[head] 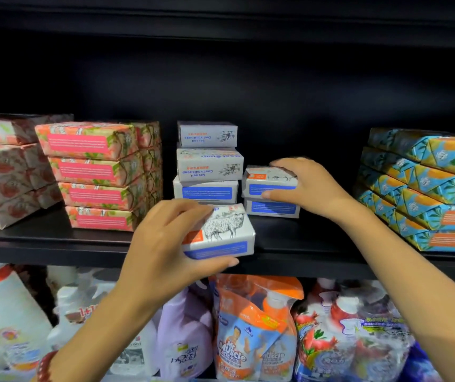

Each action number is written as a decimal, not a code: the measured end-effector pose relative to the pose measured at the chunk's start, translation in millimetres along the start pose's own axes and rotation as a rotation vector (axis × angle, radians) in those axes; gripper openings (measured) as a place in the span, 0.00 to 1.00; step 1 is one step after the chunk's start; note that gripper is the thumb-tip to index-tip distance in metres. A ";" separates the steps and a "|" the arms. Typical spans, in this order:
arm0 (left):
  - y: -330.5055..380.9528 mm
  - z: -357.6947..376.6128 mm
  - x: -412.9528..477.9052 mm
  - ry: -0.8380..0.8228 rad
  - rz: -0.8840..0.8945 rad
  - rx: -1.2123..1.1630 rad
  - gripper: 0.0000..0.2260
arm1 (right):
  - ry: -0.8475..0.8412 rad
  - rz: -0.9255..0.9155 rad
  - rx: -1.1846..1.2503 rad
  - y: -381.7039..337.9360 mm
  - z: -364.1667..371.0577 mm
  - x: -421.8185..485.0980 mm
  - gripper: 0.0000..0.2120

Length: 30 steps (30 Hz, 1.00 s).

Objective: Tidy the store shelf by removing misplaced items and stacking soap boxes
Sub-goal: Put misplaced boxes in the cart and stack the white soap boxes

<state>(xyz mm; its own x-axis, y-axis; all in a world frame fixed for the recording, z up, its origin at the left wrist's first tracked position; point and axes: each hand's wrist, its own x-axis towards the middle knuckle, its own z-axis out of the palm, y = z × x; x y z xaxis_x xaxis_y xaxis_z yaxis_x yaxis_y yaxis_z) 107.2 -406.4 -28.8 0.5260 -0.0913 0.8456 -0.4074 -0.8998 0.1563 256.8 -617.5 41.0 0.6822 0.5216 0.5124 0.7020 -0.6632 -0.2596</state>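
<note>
The left hand grips a sheep box, fingers over its top and thumb under its front, at the front lip of the shelf; whether it touches the board is unclear. The right hand clasps the top box of a two-high pile, fingers behind and thumb on its blue face, square on the bottom box. Just left stands a tall pile, its upper boxes slightly askew. A narrow gap parts it from the pink packs. Bare shelf lies between the short pile and the blue packs, with dark headroom above. Below hangs a pouch.
</note>
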 end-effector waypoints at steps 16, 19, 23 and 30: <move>8.8 7.7 4.8 0.007 0.025 0.003 0.31 | -0.092 0.098 -0.074 -0.8 0.6 -3.3 0.38; 15.4 5.8 19.3 0.034 0.046 0.007 0.30 | 0.061 0.137 -0.049 -2.6 -6.6 -24.9 0.37; 26.8 1.4 54.2 0.099 0.142 0.040 0.29 | 0.248 0.129 0.030 -6.4 -8.0 -78.1 0.29; 44.0 24.7 118.4 0.002 0.259 0.100 0.31 | 0.032 0.104 -0.033 -21.1 8.9 -124.3 0.23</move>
<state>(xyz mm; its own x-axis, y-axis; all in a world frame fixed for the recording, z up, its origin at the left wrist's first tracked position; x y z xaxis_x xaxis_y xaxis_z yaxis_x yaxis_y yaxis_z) 169.9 -467.3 65.6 0.4127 -0.3231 0.8516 -0.4523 -0.8843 -0.1164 158.9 -663.6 -24.6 0.7439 0.4316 0.5102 0.6202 -0.7303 -0.2864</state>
